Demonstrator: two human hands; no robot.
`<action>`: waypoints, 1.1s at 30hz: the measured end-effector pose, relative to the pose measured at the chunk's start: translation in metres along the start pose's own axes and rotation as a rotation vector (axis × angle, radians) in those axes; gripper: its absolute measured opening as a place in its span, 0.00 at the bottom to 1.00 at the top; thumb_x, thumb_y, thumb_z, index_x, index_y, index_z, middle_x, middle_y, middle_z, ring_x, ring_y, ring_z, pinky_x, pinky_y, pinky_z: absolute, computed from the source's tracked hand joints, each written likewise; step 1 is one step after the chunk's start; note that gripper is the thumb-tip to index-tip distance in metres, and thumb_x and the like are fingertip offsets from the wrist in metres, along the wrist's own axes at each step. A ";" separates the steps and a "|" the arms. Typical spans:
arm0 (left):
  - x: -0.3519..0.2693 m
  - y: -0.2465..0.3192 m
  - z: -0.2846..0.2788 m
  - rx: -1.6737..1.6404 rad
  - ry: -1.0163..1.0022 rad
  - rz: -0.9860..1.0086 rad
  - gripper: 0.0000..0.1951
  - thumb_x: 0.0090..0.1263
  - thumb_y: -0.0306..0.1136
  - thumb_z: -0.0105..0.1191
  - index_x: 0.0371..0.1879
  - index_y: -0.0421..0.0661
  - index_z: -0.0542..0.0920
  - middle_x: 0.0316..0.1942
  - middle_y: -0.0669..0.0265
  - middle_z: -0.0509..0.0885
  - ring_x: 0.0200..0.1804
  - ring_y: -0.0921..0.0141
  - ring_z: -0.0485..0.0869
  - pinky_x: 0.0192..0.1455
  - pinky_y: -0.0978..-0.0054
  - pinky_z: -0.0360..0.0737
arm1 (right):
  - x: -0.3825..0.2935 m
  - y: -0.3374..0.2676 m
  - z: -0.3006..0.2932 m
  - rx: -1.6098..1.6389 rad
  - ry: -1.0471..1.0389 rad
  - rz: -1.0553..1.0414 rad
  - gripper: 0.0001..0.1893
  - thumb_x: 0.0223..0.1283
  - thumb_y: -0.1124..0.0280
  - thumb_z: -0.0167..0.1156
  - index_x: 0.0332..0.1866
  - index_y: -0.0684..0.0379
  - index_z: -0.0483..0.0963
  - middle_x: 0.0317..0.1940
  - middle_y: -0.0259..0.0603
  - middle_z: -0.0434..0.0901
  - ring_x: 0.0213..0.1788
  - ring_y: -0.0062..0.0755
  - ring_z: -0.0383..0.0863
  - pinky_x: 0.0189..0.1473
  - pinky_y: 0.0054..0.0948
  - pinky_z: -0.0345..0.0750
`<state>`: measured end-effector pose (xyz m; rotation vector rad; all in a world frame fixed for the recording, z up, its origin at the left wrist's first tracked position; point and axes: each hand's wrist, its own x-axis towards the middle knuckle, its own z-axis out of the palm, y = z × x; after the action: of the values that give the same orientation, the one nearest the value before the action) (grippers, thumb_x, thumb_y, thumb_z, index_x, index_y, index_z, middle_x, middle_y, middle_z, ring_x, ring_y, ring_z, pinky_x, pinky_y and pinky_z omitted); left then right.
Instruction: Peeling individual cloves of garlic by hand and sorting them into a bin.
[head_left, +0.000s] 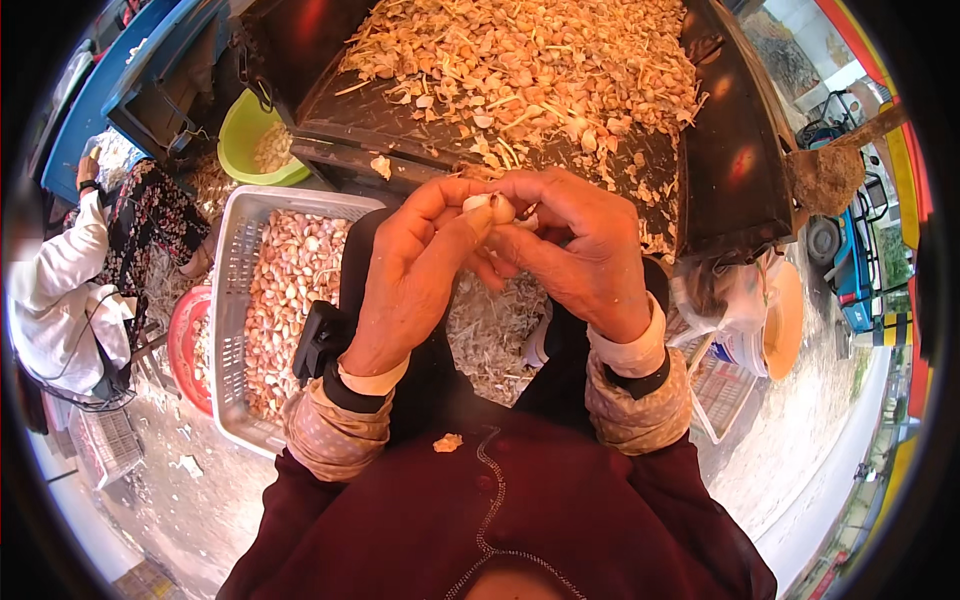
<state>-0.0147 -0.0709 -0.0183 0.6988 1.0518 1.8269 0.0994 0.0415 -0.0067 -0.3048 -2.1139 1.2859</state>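
Both hands meet in front of me, above my lap. My left hand (420, 262) and my right hand (577, 240) pinch a small piece of garlic (491, 206) between thumbs and fingers. Its pale cloves show at the fingertips, while the fingers hide the underside. Beyond the hands, a heap of garlic cloves (525, 60) with dry stalks and skins covers a dark tray (637, 176). To the left of my left hand, a grey plastic crate (225, 300) holds many pinkish garlic cloves (289, 300).
A green basin (236, 142) with pale cloves stands behind the crate. A red basin (184, 352) lies left of it, near a seated person (67, 277). At right are a white bucket (739, 349) and another crate (720, 397). Dry skins (495, 337) litter the ground between my legs.
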 end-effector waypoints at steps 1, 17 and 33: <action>-0.003 0.001 0.000 0.089 0.026 0.038 0.11 0.76 0.31 0.47 0.47 0.38 0.77 0.35 0.64 0.84 0.30 0.76 0.82 0.31 0.83 0.76 | 0.000 -0.002 0.003 -0.003 -0.004 0.024 0.15 0.53 0.77 0.66 0.48 0.63 0.78 0.33 0.41 0.81 0.29 0.25 0.82 0.29 0.21 0.78; -0.033 0.024 -0.061 -0.311 0.104 -0.154 0.16 0.77 0.37 0.43 0.50 0.36 0.76 0.28 0.61 0.79 0.17 0.78 0.69 0.17 0.85 0.63 | 0.017 -0.001 0.034 0.967 -0.221 0.393 0.15 0.60 0.80 0.58 0.53 0.70 0.73 0.39 0.47 0.82 0.31 0.33 0.87 0.27 0.23 0.84; -0.128 -0.033 -0.278 0.355 0.778 -0.200 0.20 0.72 0.34 0.54 0.59 0.40 0.74 0.43 0.64 0.82 0.32 0.78 0.79 0.29 0.84 0.71 | -0.016 0.010 0.062 0.181 -0.760 -0.056 0.13 0.60 0.69 0.60 0.47 0.63 0.77 0.27 0.48 0.81 0.31 0.48 0.82 0.35 0.42 0.76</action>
<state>-0.1640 -0.2817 -0.1854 0.0349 1.9055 1.7751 0.0718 -0.0057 -0.0414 0.3848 -2.5467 1.7274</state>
